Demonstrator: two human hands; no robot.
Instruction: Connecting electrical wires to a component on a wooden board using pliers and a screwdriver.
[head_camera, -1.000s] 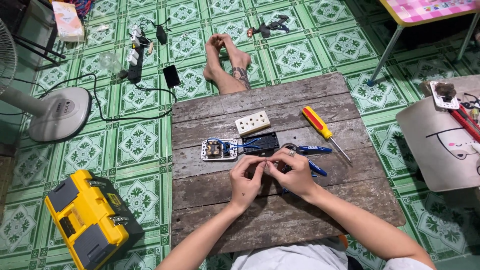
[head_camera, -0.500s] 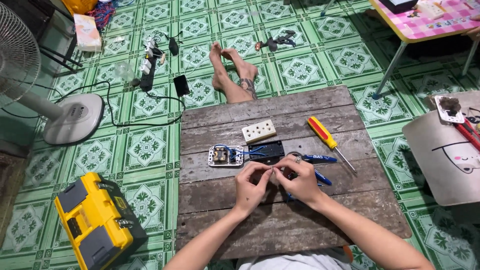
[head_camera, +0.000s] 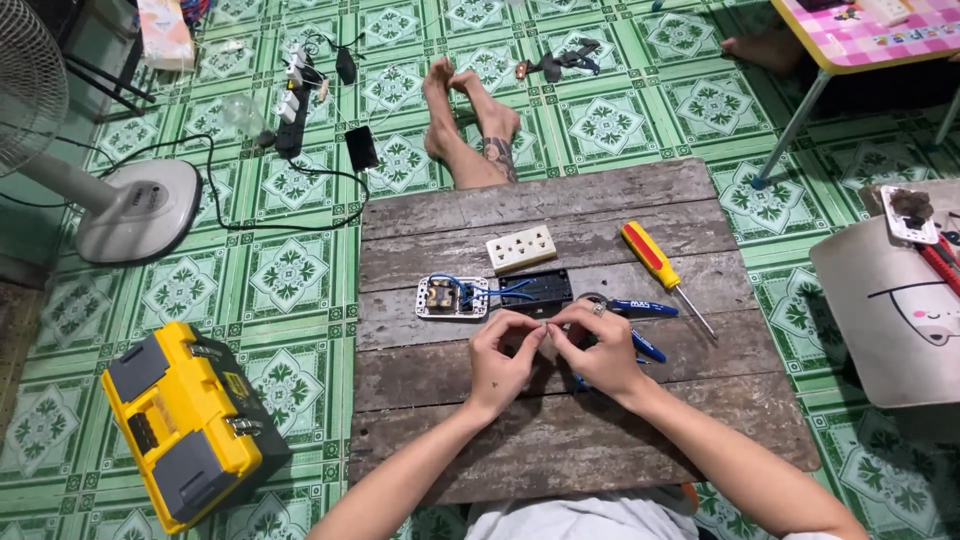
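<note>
— Blue wire (head_camera: 500, 292) from the opened socket plate (head_camera: 452, 297) on the weathered plank desk (head_camera: 560, 440): how is it handled?
— Something tiny is pinched between left hand (head_camera: 500, 358) and right hand (head_camera: 598, 352), fingertips closed; it should be kept low and steady

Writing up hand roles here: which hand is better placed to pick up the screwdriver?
Probably the right hand: the red-and-yellow screwdriver lies on its side of the wooden board, while the left hand would have to cross over.

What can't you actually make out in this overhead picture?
- Head view: whatever the left hand and right hand pinch between fingertips is too small to identify.
- Blue-handled pliers: jaws hidden behind the right hand.
- Standing fan: head cut off by the left edge.
</note>
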